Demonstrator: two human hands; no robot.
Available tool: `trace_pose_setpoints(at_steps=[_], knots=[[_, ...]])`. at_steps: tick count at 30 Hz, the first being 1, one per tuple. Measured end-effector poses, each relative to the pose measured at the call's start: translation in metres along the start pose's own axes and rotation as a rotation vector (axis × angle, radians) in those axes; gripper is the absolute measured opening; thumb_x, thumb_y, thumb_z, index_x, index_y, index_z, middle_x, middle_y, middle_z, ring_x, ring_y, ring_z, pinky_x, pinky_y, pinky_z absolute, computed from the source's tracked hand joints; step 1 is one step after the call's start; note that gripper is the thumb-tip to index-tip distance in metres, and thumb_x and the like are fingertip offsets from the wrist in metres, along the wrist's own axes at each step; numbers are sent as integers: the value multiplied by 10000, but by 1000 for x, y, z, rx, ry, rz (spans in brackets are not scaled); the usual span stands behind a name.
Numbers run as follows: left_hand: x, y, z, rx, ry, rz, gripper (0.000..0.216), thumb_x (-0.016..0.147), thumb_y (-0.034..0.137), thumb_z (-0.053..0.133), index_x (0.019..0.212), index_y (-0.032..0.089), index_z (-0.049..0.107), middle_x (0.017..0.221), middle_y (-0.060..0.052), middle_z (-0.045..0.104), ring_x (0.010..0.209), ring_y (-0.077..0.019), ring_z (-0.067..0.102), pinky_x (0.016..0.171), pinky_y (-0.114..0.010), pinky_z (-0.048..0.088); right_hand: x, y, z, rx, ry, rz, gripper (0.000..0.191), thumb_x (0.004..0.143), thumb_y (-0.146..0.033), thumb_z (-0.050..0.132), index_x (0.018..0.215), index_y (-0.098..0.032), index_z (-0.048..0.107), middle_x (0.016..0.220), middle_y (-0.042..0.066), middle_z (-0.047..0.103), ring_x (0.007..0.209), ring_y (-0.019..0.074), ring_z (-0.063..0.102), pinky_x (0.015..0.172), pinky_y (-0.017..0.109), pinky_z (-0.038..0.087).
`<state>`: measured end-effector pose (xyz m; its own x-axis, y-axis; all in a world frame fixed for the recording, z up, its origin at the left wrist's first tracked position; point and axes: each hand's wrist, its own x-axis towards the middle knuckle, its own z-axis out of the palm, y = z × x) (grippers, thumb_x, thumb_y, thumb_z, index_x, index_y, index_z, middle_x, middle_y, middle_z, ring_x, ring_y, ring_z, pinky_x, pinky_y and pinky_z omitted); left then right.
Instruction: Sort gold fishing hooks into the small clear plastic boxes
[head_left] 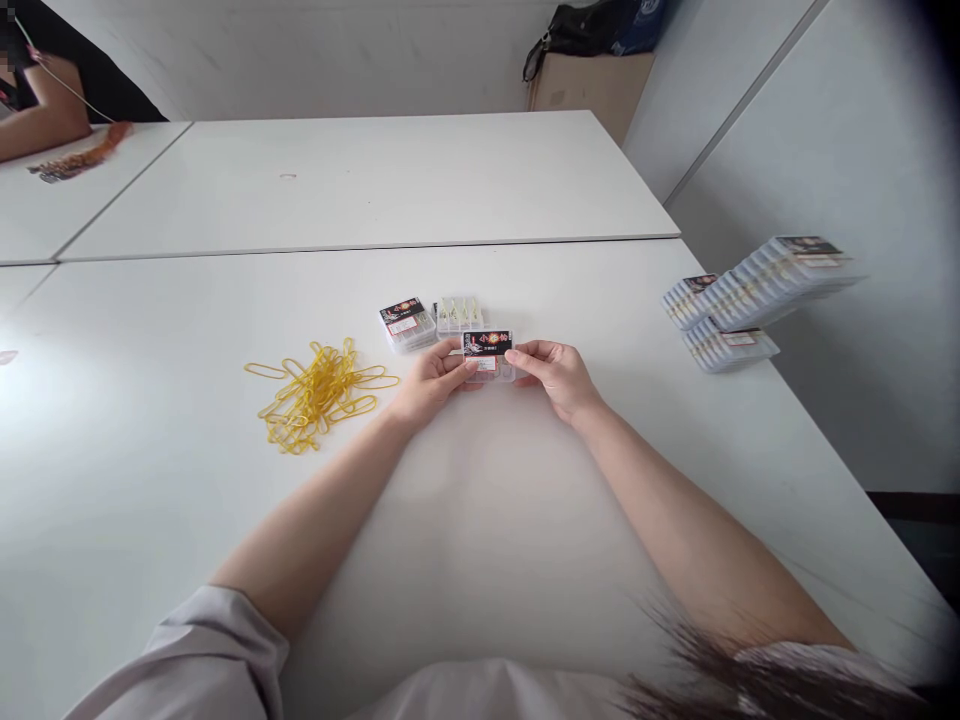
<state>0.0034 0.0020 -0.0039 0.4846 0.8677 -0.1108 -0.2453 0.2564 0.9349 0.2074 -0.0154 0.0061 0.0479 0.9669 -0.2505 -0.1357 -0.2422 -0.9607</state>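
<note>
Between my two hands is a clear plastic box (pixel 489 357) with a black label, its printed face turned up toward me. My left hand (pixel 435 380) grips its left end, thumb on top. The right end is pinched by my right hand (pixel 555 375), also with the thumb over the label. Just behind it on the table lie a labelled clear box (pixel 407 324) and another clear box (pixel 459 314) with small light-coloured pieces inside. To the left of my left hand spreads a loose pile of yellow rubber bands (pixel 319 395).
Stacks of similar boxes (pixel 772 285) stand at the white table's (pixel 225 560) right edge, some leaning past it. A second table (pixel 390 180) adjoins behind. At the far left a person's arm (pixel 52 110) rests near an orange-brown bundle (pixel 86 155). A cardboard box (pixel 585 90) stands beyond.
</note>
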Motion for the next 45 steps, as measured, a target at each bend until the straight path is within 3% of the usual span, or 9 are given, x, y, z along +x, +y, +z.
trace_pose_setpoints(at_steps=[6,10,13,19,28,31,34,39,45], knots=[[0,1,0,29,10,-6,481,797,427,803,1157,177,605,1119,-118,773,1040,-246,735,936,-378,535,1,-4,-3,-31,17,83,357,537,-437,932,729,-180,775,840,75,754,802,185,672,567,250,567],[0,3,1,52,-3,-21,512,786,436,808,1184,175,620,1143,-123,765,1087,-263,719,924,-368,536,4,-4,-11,-57,-82,142,357,577,-438,919,777,-171,793,882,95,762,829,193,686,535,224,553],[0,6,2,50,-10,-36,539,774,429,818,1203,165,626,1138,-126,763,1102,-279,712,938,-383,532,5,-4,-14,-56,-158,144,346,609,-450,901,777,-175,776,857,71,748,812,172,686,531,200,537],[-1,6,1,28,-8,-35,515,787,410,813,1191,161,612,1139,-130,763,1098,-270,714,913,-356,536,0,-4,-8,-77,-118,101,392,651,-494,874,849,-194,718,867,54,761,730,170,715,510,213,516],[0,3,1,5,-1,-27,479,802,400,799,1188,170,633,1111,-113,768,1065,-247,721,878,-325,547,-2,9,-5,-154,-133,-132,429,759,-592,774,825,-184,657,781,45,721,678,170,699,567,260,545],[1,4,0,-27,43,-21,456,811,413,781,1179,177,654,1164,-103,751,1066,-236,715,862,-314,560,-4,13,-4,-167,-220,-225,506,739,-534,815,1093,-230,620,1009,52,704,767,172,695,586,264,555],[2,5,-2,-44,33,-30,456,823,431,756,1192,175,679,1191,-107,737,1062,-233,710,863,-318,568,-6,17,-3,-266,-290,-330,836,704,-420,864,1418,-336,437,1276,69,587,949,195,665,566,237,534],[1,7,-2,-29,-24,-58,483,840,427,734,1245,173,666,1192,-113,725,1007,-218,712,850,-330,576,-8,21,0,-382,-228,-482,794,773,-375,810,1455,-356,404,1364,88,529,1035,222,617,559,251,535],[-1,4,3,1,7,1,548,807,380,793,1299,239,598,1138,-78,740,1034,-208,690,943,-391,541,-9,22,2,-469,-162,-685,712,806,-363,779,1417,-322,416,1450,113,490,1315,293,533,975,449,562]])
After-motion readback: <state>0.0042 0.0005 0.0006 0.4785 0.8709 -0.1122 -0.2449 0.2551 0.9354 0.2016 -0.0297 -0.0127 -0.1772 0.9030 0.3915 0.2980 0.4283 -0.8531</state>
